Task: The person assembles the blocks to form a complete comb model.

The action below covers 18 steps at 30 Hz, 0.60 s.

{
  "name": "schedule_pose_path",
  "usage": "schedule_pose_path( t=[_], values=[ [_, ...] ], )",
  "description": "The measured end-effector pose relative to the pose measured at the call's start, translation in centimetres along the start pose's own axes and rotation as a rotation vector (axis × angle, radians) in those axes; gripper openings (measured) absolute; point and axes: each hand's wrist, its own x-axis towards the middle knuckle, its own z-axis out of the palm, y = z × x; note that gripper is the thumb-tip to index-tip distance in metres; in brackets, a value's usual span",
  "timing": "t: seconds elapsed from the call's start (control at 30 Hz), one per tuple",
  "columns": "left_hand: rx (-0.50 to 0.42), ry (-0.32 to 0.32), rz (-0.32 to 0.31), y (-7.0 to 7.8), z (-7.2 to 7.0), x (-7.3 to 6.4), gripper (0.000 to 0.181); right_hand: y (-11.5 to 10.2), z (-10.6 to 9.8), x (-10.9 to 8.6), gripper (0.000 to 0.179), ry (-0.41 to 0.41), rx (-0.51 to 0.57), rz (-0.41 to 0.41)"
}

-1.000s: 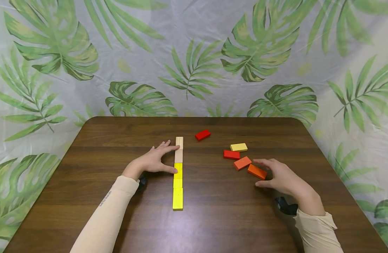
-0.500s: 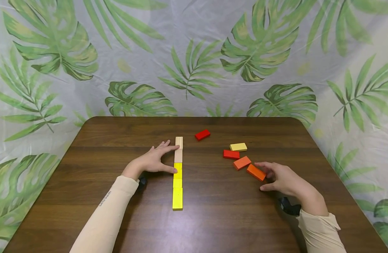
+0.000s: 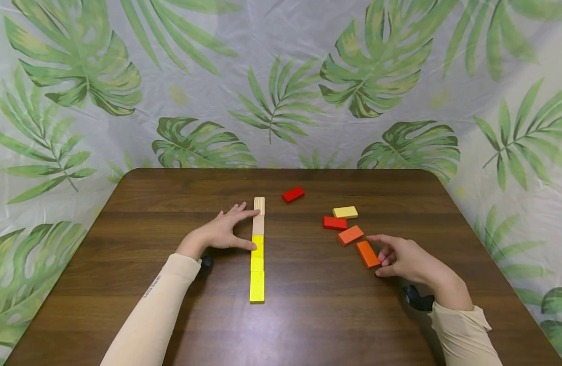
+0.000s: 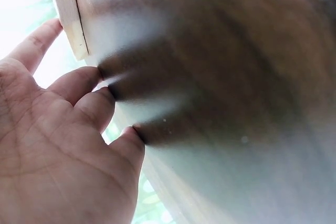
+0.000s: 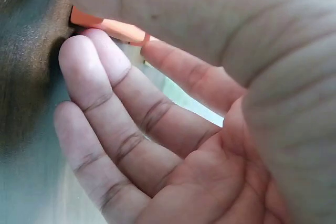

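Note:
My left hand [image 3: 223, 230] lies beside a straight row of wooden blocks. Its index finger touches a plain wood block [image 3: 259, 225] in the row, and its thumb touches a yellow block [image 3: 258, 240]. In the left wrist view, the other fingertips [image 4: 107, 98] rest on the table beside the row's end. My right hand [image 3: 409, 259] holds an orange block [image 3: 367, 254] flat on the table, index finger at its far end and thumb at its near end. The right wrist view shows the remaining fingers [image 5: 84, 61] curled beside the block, which my thumb partly hides.
Left of my right hand lie a lighter orange block [image 3: 351, 235], a red block [image 3: 335, 223] and a pale yellow block [image 3: 345, 212]. Another red block [image 3: 293, 194] sits farther back. A leaf-patterned curtain [image 3: 281, 91] hangs behind the brown table [image 3: 308, 315].
The orange block by my right hand has turned, so its near end points more toward me. My right fingers have curled in around it. The left hand and the row keep still.

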Motion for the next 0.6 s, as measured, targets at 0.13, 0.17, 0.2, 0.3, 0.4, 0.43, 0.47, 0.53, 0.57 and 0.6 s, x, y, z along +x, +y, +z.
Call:
schedule_pose_path(
  t=[0.13,0.17,0.2,0.3,0.4,0.43,0.47,0.53,0.57,0.6],
  values=[
    [-0.001,0.000,0.001,0.05,-0.04,-0.01,0.098,0.04,0.10,0.09,0.074,0.000,0.015,0.008],
    [-0.001,0.000,0.001,0.05,-0.04,-0.01,0.098,0.08,0.14,0.13,0.073,0.002,0.018,0.008],
    [-0.001,0.000,0.000,0.05,-0.04,-0.01,0.098,0.11,0.17,0.17,0.072,0.005,0.022,0.005],
    [-0.002,0.000,-0.002,0.04,-0.01,0.02,0.099,0.24,0.20,0.26,0.071,0.011,0.025,-0.009],
    [-0.004,0.000,0.000,-0.02,0.05,0.07,0.099,0.37,0.25,0.33,0.071,0.017,0.024,-0.021],
    [-0.004,0.000,0.001,-0.04,0.06,0.07,0.099,0.42,0.29,0.37,0.070,0.020,0.020,-0.024],
    [-0.005,0.000,0.001,-0.05,0.06,0.06,0.099,0.47,0.36,0.41,0.069,0.023,0.014,-0.028],
    [-0.008,0.001,0.003,-0.07,0.06,0.06,0.099,0.57,0.47,0.49,0.068,0.030,0.007,-0.034],
    [-0.009,0.001,0.004,-0.08,0.06,0.05,0.099,0.64,0.52,0.52,0.067,0.035,0.003,-0.039],
    [-0.009,0.001,0.005,-0.10,0.06,0.05,0.099,0.69,0.58,0.55,0.066,0.039,-0.003,-0.043]
  ],
)
